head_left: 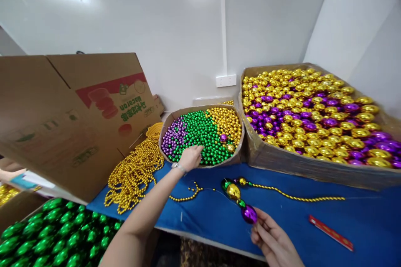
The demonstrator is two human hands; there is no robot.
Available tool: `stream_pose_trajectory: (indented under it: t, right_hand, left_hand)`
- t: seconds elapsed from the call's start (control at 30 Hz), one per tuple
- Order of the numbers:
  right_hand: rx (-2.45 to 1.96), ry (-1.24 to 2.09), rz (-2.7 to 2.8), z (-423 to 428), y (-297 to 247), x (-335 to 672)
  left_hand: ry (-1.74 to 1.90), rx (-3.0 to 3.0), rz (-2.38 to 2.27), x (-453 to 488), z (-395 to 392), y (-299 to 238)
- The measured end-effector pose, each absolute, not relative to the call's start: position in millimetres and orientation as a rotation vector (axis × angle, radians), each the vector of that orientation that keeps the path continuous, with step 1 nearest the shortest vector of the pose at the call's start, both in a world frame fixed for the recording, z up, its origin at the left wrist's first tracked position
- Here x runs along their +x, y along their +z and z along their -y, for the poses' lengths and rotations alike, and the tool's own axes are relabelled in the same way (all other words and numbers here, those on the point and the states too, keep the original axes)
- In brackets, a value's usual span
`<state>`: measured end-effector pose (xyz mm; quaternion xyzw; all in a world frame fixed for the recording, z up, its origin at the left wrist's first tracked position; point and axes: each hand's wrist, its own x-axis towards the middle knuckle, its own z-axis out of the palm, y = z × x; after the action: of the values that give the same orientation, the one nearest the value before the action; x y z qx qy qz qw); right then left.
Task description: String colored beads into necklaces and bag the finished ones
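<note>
My left hand (190, 157), with a bracelet at the wrist, reaches over the front rim of a middle box (238, 159) of small round beads. Its fingers are bent together at the green beads (200, 133); what they pinch is hidden. Purple beads (172, 135) lie left of the green ones, gold beads (226, 123) to the right. Above the table's front edge, my right hand (272, 235) closes thumb and fingers on a bead string by its large purple bead (249, 214). Further up that string hang a small green bead (241, 203) and a large gold bead (233, 192).
A big box (282, 162) of gold and purple beads stands right. Gold bead strands (134, 175) heap beside a tall carton (72, 125) on the left. Large green beads (56, 233) fill the lower left. On the blue tabletop (282, 217) lies a red strip (331, 233).
</note>
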<state>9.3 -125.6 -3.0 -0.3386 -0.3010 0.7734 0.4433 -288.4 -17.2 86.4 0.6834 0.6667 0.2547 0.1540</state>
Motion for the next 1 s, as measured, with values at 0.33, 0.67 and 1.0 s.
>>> stream_pose_trajectory:
  t: [0.33, 0.67, 1.0]
  right_hand:
    - [-0.852, 1.902, 0.792, 118.1, -4.4, 5.8]
    - [-0.94, 1.878, 0.87, 118.8, 1.1, 4.7]
    - [-1.174, 1.619, 1.086, 109.6, -28.8, 7.6]
  left_hand:
    - [1.438, 0.686, -0.96, -223.5, 83.7, 74.3]
    - [1.456, 0.607, -0.927, -211.4, 91.1, 70.8]
    - [1.408, 0.961, -1.142, -204.0, 100.5, 63.1]
